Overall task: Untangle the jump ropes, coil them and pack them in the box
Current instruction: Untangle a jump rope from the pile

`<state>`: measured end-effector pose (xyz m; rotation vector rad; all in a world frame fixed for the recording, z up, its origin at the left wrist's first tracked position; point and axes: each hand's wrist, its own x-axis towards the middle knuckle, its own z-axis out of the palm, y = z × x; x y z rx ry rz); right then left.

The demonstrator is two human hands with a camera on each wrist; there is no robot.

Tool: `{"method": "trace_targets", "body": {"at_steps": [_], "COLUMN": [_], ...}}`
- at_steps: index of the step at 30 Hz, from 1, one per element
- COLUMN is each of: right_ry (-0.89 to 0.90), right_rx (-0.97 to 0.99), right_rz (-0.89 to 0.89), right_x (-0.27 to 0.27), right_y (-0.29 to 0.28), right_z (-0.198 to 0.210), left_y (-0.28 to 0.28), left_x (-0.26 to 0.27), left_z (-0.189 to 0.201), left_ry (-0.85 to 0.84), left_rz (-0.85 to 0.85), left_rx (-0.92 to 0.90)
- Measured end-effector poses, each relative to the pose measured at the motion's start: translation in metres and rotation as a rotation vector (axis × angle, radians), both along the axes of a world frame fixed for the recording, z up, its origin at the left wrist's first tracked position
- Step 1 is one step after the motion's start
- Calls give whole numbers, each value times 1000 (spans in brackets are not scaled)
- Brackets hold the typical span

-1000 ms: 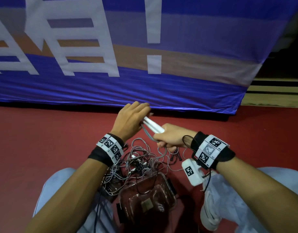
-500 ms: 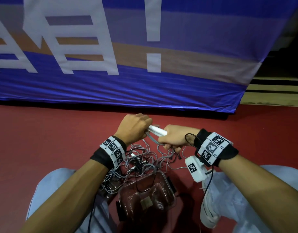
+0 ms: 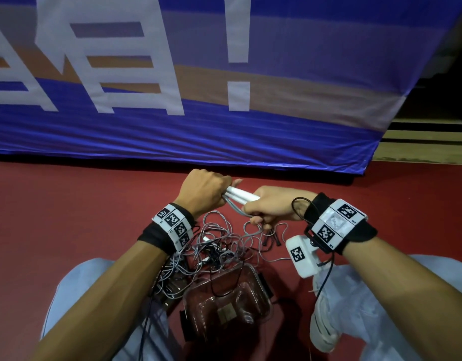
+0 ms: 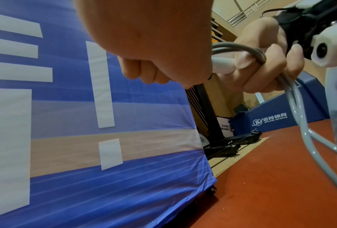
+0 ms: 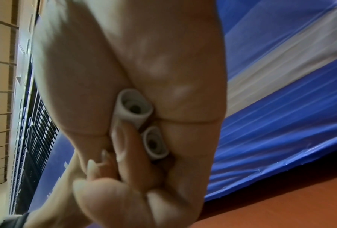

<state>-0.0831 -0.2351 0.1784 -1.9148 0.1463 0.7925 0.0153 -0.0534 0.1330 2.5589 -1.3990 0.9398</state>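
I see both grips, left hand [image 3: 203, 190] and right hand [image 3: 270, 205], curled round two white handles [image 3: 241, 195]; grey cord [image 3: 235, 208] trails to the tangle beside the clear box [image 3: 226, 306].

Open red floor [image 3: 68, 217] flanks the rope tangle [image 3: 219, 246]; banner [image 3: 224, 131] blocks ahead.

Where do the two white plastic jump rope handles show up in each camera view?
Head: the white plastic jump rope handles lie mid-frame, side by side between both hands.
Left wrist: one handle tip shows upper right, among the right hand's fingers.
Right wrist: two hollow handle ends sit at centre, in the grip.
Shared landmark: the blue banner, also and.
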Motion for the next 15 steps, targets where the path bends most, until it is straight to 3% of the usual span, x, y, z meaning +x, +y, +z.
{"method": "trace_targets", "body": {"at_steps": [7, 15], "right_ry": [-40, -5], "right_rx": [-269, -314], "right_rz": [-5, -3], "right_x": [-5, -4], "right_y": [2, 6], "right_z": [-4, 0], "left_y": [-2, 1], "left_x": [-10, -16], "left_z": [-11, -9], "left_ry": [35, 73], "left_rz": [-116, -155], "left_rx": [10, 100]}}
